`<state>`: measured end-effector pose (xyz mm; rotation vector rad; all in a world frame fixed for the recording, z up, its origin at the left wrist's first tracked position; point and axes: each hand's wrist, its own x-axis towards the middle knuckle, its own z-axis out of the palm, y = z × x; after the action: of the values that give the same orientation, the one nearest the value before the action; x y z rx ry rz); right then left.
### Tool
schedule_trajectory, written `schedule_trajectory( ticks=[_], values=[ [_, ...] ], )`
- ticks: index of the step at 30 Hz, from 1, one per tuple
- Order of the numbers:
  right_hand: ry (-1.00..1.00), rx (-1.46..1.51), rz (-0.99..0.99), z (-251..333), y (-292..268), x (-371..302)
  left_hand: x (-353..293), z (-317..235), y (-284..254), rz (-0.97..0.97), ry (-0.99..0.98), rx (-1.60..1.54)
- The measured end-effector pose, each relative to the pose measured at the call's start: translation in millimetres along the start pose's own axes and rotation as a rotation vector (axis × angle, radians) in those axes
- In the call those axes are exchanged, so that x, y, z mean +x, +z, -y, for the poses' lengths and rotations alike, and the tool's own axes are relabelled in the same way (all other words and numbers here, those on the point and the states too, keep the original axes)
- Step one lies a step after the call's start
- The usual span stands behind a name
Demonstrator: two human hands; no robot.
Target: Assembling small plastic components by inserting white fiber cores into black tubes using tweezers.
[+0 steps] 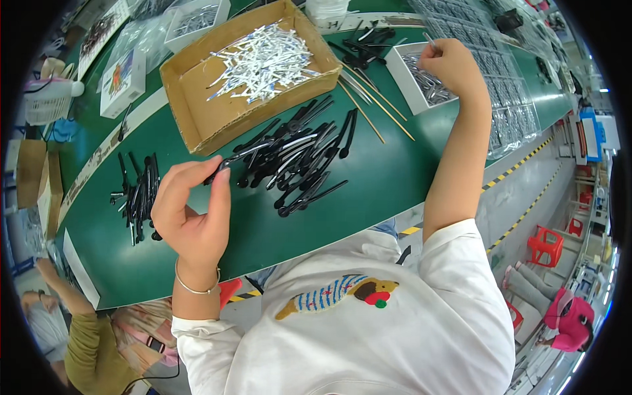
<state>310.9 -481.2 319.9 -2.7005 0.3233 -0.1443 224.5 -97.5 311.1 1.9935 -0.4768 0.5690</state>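
Green table (388, 178) bears a larger clip pile (296, 153) at centre, smaller pile (140, 197) at left (work apparently partway, finished side unclear); left hand (191, 214) pinches a black clip (232, 160) left of centre, right hand (455, 68), well apart, a metal piece (430, 41) upper right.

On the table (395, 158), a cardboard box (257, 118) holding strips (263, 62) lies behind the larger heap of clip-like pieces (306, 150); the smaller heap (139, 197) sits left of it (the left hand (191, 217) is between the two). Right of the box come sticks (361, 111), then a small box (400, 80) of metal pieces (431, 87) under the right hand (455, 66), then plastic-covered parts (503, 85).
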Motion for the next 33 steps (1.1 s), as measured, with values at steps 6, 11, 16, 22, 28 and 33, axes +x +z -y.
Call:
schedule_trajectory(
  ticks=[6, 11, 16, 22, 28, 33],
  values=[
    [-0.174, 0.474, -0.149, 13.7, -19.7, -16.4, -3.1, 1.9, -4.9, 0.050, -0.031, 0.006],
    [-0.657, 0.479, -0.262, 116.4, 16.0, -65.6, -0.1, -3.2, -1.0, -0.094, -0.526, -0.473],
    [-1.248, 0.346, -0.479, 152.9, 55.4, -95.4, 6.4, -4.8, -0.6, -0.039, -0.753, -0.910],
    [-1.378, 0.239, -0.605, 164.1, 70.8, -94.5, 2.5, -2.5, -9.5, -0.022, -0.759, -1.085],
    [-1.414, 0.266, -0.556, 169.5, 73.3, -100.7, 1.6, 0.4, -10.5, -0.054, -0.729, -0.988],
    [-1.213, 0.527, -0.360, 172.5, 80.5, -102.6, 0.9, 1.0, -10.4, -0.068, -0.609, -0.903]
  ],
)
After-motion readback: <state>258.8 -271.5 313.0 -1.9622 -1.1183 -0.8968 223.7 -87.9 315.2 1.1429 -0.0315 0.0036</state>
